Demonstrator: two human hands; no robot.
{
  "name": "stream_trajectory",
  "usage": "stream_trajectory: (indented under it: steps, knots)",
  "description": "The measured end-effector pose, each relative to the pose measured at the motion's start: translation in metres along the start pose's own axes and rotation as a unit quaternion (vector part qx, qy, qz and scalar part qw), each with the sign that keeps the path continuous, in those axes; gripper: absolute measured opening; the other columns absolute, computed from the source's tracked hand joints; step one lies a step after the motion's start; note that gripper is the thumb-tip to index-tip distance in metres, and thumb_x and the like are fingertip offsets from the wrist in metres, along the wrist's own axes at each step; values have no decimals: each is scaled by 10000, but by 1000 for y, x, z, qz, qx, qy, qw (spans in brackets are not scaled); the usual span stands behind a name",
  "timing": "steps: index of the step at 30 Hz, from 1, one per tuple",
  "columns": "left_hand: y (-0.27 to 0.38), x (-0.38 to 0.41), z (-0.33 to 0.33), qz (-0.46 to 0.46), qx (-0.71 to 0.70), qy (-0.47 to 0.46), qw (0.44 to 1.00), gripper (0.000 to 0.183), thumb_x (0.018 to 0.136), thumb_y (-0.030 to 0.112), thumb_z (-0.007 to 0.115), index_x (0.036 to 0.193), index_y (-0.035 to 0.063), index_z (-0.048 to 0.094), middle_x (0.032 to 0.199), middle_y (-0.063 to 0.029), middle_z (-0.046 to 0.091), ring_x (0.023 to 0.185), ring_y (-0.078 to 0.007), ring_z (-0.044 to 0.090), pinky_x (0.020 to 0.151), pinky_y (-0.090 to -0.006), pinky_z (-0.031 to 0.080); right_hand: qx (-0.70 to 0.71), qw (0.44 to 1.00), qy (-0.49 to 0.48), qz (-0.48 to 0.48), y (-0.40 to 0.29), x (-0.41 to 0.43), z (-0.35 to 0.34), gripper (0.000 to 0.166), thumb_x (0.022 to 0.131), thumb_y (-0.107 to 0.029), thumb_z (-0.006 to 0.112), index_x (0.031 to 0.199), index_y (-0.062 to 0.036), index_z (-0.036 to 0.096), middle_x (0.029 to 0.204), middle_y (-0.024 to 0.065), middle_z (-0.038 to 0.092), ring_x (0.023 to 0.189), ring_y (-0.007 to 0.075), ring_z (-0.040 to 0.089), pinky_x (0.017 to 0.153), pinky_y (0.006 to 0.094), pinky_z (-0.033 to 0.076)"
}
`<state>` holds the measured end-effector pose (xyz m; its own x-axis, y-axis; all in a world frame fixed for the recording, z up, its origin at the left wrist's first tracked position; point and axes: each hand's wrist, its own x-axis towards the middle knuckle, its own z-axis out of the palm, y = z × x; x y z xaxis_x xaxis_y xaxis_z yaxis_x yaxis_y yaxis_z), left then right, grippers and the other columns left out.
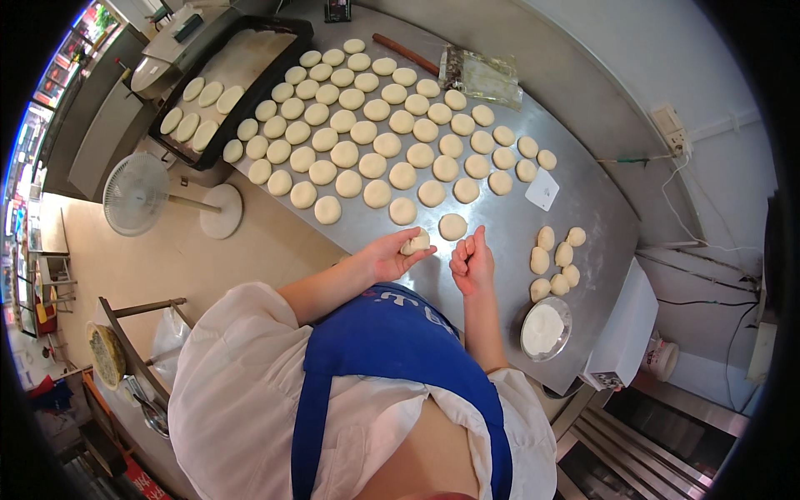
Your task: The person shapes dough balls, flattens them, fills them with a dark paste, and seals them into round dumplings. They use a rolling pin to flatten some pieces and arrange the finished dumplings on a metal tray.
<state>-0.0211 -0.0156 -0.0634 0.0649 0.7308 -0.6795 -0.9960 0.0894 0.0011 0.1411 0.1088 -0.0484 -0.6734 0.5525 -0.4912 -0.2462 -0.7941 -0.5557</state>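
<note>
My left hand (395,255) holds a small dough ball (415,242), pinched between thumb and fingers above the near edge of the steel worktable (600,250). My right hand (472,262) is beside it with the fingers curled in and the thumb stretched out; nothing shows in it. Just beyond the right thumb lies a flattened round dough piece (452,227). Many similar dough rounds (402,175) cover the worktable ahead in staggered rows. To the right, several smaller dough lumps (564,254) sit in short lines, close to a clear bowl of white flour (542,329).
A black baking tray (262,40) at the far left holds several oval dough pieces. A white plastic scraper (542,189), a wooden rolling pin (406,54) and a clear plastic bag (484,75) lie on the worktable. A pedestal fan (136,195) stands on the floor at left.
</note>
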Motion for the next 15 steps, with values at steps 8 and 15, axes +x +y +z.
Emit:
stream_trajectory:
  steps: [8, 15]
  knots:
    - [-4, 8, -2, -13, 80, -74, 994, 335, 1008, 178, 547, 1267, -27, 486, 1260, -181, 576, 1204, -320, 579, 1049, -371, 511, 68, 995, 73, -6, 10, 1, -18, 315, 1036, -381, 468, 1016, -118, 639, 770, 32, 619, 520, 134, 490, 438, 233, 358]
    - [-4, 14, 13, -9, 136, -91, 987, 334, 993, 146, 553, 1273, -28, 500, 1211, -158, 607, 1128, -279, 607, 1038, -406, 487, 106, 992, -55, -50, 3, -2, -23, 480, 1049, -424, 413, 683, -115, 451, 594, 12, 475, 443, 106, 347, 395, 253, 262]
